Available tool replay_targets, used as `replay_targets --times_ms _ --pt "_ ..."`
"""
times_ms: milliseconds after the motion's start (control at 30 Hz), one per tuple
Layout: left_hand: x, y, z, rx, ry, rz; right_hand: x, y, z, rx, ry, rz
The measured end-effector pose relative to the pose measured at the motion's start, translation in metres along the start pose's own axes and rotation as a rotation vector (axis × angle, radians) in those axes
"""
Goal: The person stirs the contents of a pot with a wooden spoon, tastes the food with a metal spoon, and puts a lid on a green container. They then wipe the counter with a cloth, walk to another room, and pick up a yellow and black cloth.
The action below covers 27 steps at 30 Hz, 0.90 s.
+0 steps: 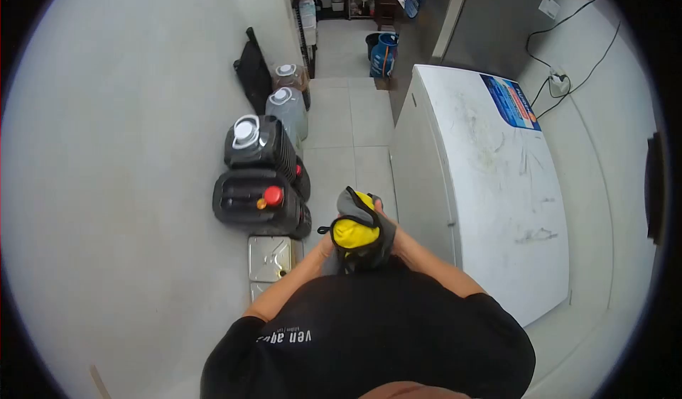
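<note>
A yellow and grey microfiber cloth (356, 233) with black edging is bunched up in front of my body. A small black loop sticks out from its left side. My left hand (329, 243) grips the cloth from the left, its fingers mostly hidden behind the folds. On the opposite side, my right hand (396, 237) is closed on the same cloth, and a bit of its fingers shows near the far edge. Both hands are close to my black shirt (383, 314).
Along the left wall stand a black jerrycan (245, 204) with a red cap, several big bottles (283, 111), and metal tins (270, 257). A white chest freezer (497, 186) borders the right side. Ahead, the tiled floor (330, 115) leads to a blue gas cylinder (383, 55).
</note>
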<state>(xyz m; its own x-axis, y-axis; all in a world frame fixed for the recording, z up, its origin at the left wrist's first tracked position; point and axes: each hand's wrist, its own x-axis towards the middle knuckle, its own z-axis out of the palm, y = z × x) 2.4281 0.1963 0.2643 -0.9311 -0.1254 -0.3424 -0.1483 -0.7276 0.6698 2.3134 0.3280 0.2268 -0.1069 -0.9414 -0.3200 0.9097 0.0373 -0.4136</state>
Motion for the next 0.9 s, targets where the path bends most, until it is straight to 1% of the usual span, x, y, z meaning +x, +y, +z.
replay_targets --times_ms 33,100,133,167,233,300,367,400,467,567,600,633,700,733,767,800,833,867,900 --pt "0.02 0.017 -0.002 0.043 0.011 0.012 0.014 -0.023 0.001 0.066 0.023 0.007" --pt "0.069 0.063 -0.006 0.115 0.04 0.045 0.044 -0.083 0.019 -0.127 0.066 -0.22" --pt "0.091 0.087 -0.01 0.149 0.06 0.069 0.055 -0.115 0.026 -0.176 0.209 -0.236" --pt "0.116 0.114 -0.015 0.196 0.082 0.098 0.064 -0.149 0.028 -0.175 0.21 -0.23" --pt "0.155 0.165 -0.027 0.26 0.13 0.14 0.084 -0.223 0.025 -0.725 0.427 -0.066" --pt "0.185 0.205 -0.046 0.291 0.174 0.169 0.117 -0.28 0.014 -0.789 0.445 -0.09" --pt "0.217 0.232 -0.069 0.287 0.213 0.172 0.163 -0.333 -0.011 -1.308 0.481 -0.207" --pt "0.237 0.239 -0.079 0.272 0.228 0.167 0.184 -0.359 -0.017 -1.315 0.475 -0.207" --pt "0.285 0.252 -0.101 0.259 0.239 0.155 0.224 -0.402 -0.028 -1.26 0.504 -0.103" --pt "0.369 0.284 -0.13 0.284 0.222 0.14 0.279 -0.459 -0.05 -1.274 0.458 -0.162" --pt "0.396 0.304 -0.133 0.311 0.21 0.136 0.298 -0.477 -0.055 -1.251 0.558 -0.106" --pt "0.426 0.325 -0.138 0.368 0.212 0.139 0.314 -0.497 -0.059 -1.253 0.571 -0.099" --pt "0.49 0.371 -0.139 0.561 0.243 0.145 0.341 -0.542 -0.072 -1.137 0.558 -0.072" --pt "0.516 0.399 -0.122 0.672 0.322 0.095 0.352 -0.564 -0.079 -1.041 0.505 -0.066" --pt "0.555 0.417 -0.124 0.987 0.365 0.06 0.362 -0.586 -0.084 -1.025 0.513 -0.056" --pt "0.593 0.434 -0.126 1.308 0.4 0.027 0.372 -0.61 -0.08 -0.959 0.404 -0.084" --pt "0.623 0.457 -0.104 1.329 0.335 -0.025 0.386 -0.635 -0.079 -0.893 0.293 -0.12" --pt "0.661 0.457 -0.104 1.38 0.321 0.023 0.402 -0.656 -0.081 -0.998 0.251 -0.204" --pt "0.689 0.469 -0.087 1.397 0.265 -0.011 0.42 -0.672 -0.085 -0.976 0.26 -0.208"
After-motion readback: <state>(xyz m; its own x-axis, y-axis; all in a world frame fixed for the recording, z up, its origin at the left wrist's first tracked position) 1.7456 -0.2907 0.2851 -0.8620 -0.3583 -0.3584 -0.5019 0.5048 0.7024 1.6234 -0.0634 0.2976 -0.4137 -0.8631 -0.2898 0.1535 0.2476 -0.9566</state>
